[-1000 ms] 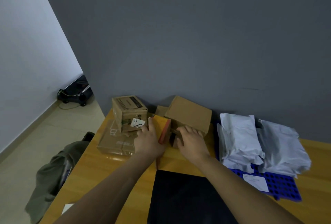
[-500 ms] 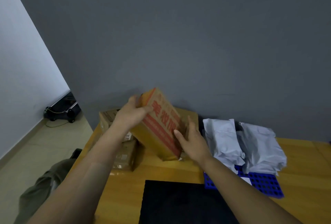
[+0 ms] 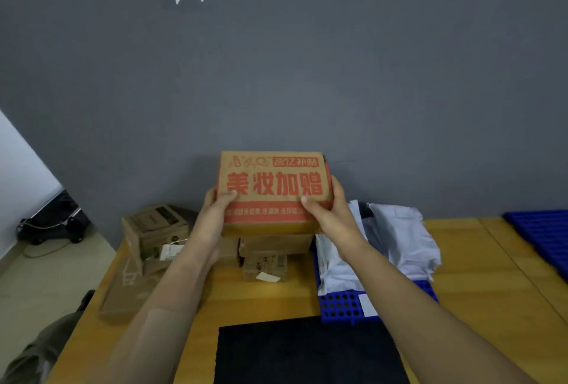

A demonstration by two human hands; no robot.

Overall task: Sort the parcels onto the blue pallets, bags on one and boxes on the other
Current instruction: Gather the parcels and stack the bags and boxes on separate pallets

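Two bare hands grip one printed cardboard box [image 3: 273, 190], raised clear of the bench [image 3: 479, 285] with its broad face turned toward the camera. Nearest, at the front edge of the wooden bench, lies one flat black mat [image 3: 307, 353] with a rough, matte surface. Past it, the left hand [image 3: 215, 214] clasps the box's left edge, thumb on the printed face, and the right hand [image 3: 329, 211] clasps the right edge the same way, so the box sits between both palms. It is a shallow rectangular carton, brown card with a red border, large red characters and a red band below them. Beneath it, toward the back edge, stand two smaller brown cartons stacked [image 3: 270, 257], the lower bearing a white label. At the left edge lies one flat brown carton [image 3: 123, 288] with one cube-shaped carton [image 3: 153, 233] on it. Right of the stack, one blue perforated plastic pallet [image 3: 338, 306] carries grey-white crinkled plastic mailer bags [image 3: 399, 242]; at least two, the exact count unclear. One more blue pallet [image 3: 544, 233] shows at the right edge. Behind everything rises a plain grey wall [image 3: 276, 61].
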